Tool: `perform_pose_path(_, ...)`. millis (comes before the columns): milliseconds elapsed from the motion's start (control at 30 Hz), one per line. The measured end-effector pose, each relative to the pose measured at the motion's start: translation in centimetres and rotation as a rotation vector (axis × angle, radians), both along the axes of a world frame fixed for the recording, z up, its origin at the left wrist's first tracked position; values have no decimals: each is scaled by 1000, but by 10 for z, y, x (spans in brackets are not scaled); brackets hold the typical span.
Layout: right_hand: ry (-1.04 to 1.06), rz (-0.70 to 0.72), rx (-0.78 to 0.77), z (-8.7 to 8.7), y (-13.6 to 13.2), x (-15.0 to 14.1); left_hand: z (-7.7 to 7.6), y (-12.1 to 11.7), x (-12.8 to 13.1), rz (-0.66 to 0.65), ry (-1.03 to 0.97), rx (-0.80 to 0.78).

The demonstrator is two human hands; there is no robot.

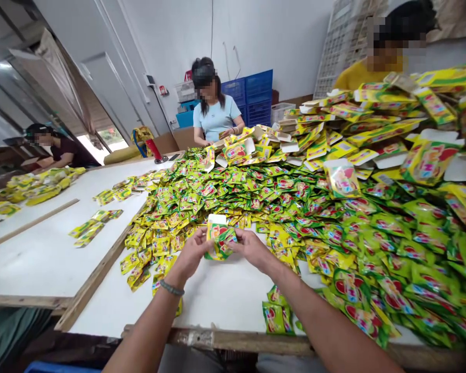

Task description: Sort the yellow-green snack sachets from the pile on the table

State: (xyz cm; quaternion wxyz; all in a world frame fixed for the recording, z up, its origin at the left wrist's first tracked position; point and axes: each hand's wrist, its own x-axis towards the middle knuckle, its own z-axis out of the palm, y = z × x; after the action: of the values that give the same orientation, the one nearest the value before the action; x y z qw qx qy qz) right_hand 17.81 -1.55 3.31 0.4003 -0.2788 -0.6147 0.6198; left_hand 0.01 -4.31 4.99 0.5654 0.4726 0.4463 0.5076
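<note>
You hold a small yellow-green carton [218,239] just above the bare white part of the desk [225,295], close to your body, with green sachets bunched at its lower end; whether they sit inside it or only against it is hard to tell at this size. Your left hand [192,254], with a bead bracelet [171,288] on the wrist, closes its fingers on the carton's left side. Your right hand [252,247] pinches the right side and the sachets there. Just beyond spreads a deep heap of green sachets [295,207] that runs to your right. Behind that lies a stack of flat unfolded cartons [373,124]. A person in a light-blue shirt [216,118] works at the desk's far end.
</note>
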Motion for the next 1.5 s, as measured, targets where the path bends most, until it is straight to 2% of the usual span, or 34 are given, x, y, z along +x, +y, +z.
perform_pose_path(67, 35, -25, -30, -5, 3, -2, -15, -6, 5, 15, 18, 5)
perform_pose_path(133, 18, -103, -38, -6, 9, 1, -23, -9, 4, 55, 104, 17)
perform_pose_path(200, 29, -270, -20, -5, 15, 5, -25, -9, 0, 43, 202, 11)
perform_pose_path(267, 36, -449, 35, -5, 21, 9, -26, -8, -3, -25, 253, -18)
perform_pose_path(333, -59, -529, 112, -6, 26, 11, -26, -8, -4, -58, 223, -33)
perform_pose_path(467, -400, -437, 184, -11, 29, 12, -29, -10, -3, 31, 160, -15)
perform_pose_path(567, -541, -360, 239, -9, 29, 18, -29, -14, -3, 39, 190, -32)
perform_pose_path(733, -601, -197, 306, 4, 27, 30, -30, -20, -4, 2, 189, -39)
perform_pose_path(867, -538, -89, 299, 2, 24, 29, -29, -21, -3, -79, 135, -73)
perform_pose_path(1033, -393, -279, 191, -7, 17, 14, -30, -19, 2, -114, 49, -132)
perform_pose_path(1167, -310, -293, 207, -3, 9, 7, -33, -17, 5, 22, 0, -186)
perform_pose_path(1267, -389, -300, 278, 0, 4, 2, -32, -15, 8, 81, -39, -189)
perform_pose_path(1367, -454, -325, 415, -1, 1, -4, -28, -15, 12, 172, -90, -190)
perform_pose_path(1500, -498, -488, 575, -13, 2, -8, -25, -16, 15, 219, -163, -163)
